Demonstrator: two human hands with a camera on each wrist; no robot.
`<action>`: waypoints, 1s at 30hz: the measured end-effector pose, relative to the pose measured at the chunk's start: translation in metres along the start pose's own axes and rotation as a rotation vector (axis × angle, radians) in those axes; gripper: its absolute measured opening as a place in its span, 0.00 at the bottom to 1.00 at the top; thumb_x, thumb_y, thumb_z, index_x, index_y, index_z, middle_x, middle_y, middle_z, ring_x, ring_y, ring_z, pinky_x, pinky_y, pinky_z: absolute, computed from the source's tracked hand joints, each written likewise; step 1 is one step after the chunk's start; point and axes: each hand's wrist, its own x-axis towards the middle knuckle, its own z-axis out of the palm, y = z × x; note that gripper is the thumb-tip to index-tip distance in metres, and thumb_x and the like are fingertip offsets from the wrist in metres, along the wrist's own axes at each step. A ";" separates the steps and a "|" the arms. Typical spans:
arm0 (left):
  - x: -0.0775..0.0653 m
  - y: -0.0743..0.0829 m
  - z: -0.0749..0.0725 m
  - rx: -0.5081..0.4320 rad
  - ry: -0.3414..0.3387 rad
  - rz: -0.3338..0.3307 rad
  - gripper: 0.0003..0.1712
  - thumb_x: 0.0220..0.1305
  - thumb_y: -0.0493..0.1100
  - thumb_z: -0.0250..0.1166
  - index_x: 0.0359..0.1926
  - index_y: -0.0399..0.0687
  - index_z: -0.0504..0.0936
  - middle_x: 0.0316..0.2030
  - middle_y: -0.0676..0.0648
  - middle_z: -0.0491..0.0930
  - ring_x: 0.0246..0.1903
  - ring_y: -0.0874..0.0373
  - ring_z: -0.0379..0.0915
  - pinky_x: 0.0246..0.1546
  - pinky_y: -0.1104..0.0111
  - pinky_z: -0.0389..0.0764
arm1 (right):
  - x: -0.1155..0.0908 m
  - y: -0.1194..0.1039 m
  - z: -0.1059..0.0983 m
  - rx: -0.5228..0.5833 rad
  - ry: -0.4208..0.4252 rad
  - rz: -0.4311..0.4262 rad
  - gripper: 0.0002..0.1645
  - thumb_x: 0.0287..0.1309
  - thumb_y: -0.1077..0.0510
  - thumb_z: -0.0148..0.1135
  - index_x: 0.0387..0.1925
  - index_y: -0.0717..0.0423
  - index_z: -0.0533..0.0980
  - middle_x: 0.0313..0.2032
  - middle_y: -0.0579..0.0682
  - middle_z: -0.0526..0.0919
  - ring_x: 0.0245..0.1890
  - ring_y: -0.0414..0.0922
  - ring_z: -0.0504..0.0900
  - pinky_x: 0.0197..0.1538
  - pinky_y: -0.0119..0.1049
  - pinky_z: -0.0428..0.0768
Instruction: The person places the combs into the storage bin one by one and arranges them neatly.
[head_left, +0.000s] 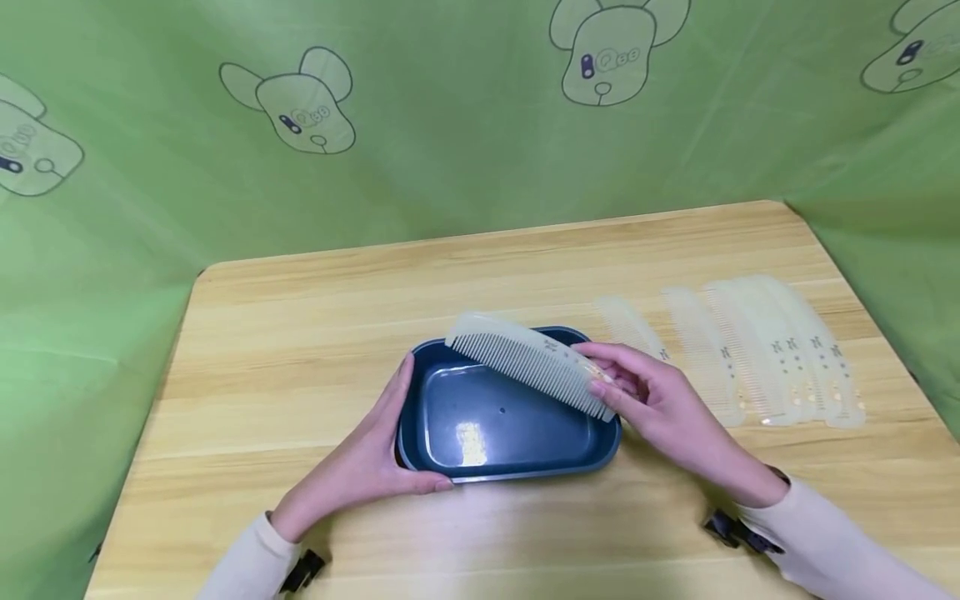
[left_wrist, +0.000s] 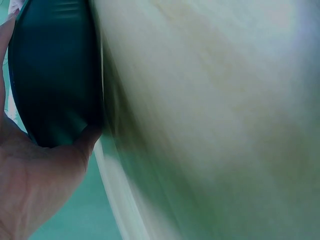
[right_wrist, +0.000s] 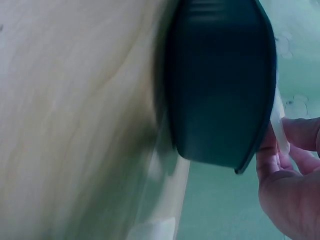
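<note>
A dark blue plastic box (head_left: 495,417) with rounded corners stands on the table, its inside facing up. My left hand (head_left: 375,446) grips its left end, thumb along the near side and fingers at the far left corner. In the left wrist view that hand (left_wrist: 45,185) is around the end of the box (left_wrist: 55,75). Over the box's right part, my right hand (head_left: 660,400) pinches a pale, translucent comb (head_left: 525,358) by its right end. The comb slants across the opening with its teeth toward me. The right wrist view shows the comb (right_wrist: 278,125) edge-on, between thumb and fingers.
Several similar pale combs (head_left: 780,350) lie on the right of the wooden table (head_left: 300,333), some overlapping. One comb (head_left: 630,325) lies apart, partly hidden by my right hand. Green cloth (head_left: 450,167) with printed animal heads hangs behind and at both sides.
</note>
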 end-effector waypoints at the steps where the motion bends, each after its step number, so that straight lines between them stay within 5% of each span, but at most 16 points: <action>1: 0.000 0.000 0.000 0.001 0.000 0.001 0.89 0.48 0.63 0.90 0.89 0.62 0.28 0.88 0.45 0.33 0.85 0.45 0.37 0.77 0.41 0.58 | 0.001 0.000 0.002 -0.022 -0.008 -0.006 0.31 0.72 0.73 0.67 0.72 0.53 0.80 0.41 0.48 0.87 0.30 0.42 0.80 0.30 0.31 0.80; 10: 0.000 0.000 -0.002 0.008 0.004 0.008 0.89 0.48 0.61 0.90 0.89 0.64 0.27 0.88 0.43 0.33 0.85 0.46 0.36 0.78 0.43 0.56 | 0.008 -0.002 0.007 -0.086 -0.122 -0.052 0.28 0.72 0.71 0.69 0.70 0.52 0.81 0.33 0.42 0.83 0.28 0.41 0.78 0.29 0.31 0.78; 20: -0.002 0.000 -0.001 0.009 -0.006 -0.018 0.89 0.49 0.63 0.89 0.89 0.67 0.27 0.88 0.44 0.32 0.85 0.46 0.35 0.78 0.42 0.56 | 0.012 -0.009 0.005 -0.149 -0.279 -0.053 0.24 0.75 0.66 0.69 0.68 0.50 0.82 0.36 0.38 0.81 0.31 0.39 0.76 0.33 0.32 0.79; 30: -0.002 0.000 0.000 -0.002 -0.004 -0.016 0.88 0.49 0.64 0.89 0.89 0.65 0.28 0.88 0.48 0.32 0.85 0.46 0.36 0.77 0.40 0.57 | 0.023 -0.014 0.001 -0.150 -0.418 0.079 0.18 0.77 0.58 0.69 0.63 0.55 0.83 0.36 0.40 0.85 0.36 0.40 0.82 0.41 0.33 0.83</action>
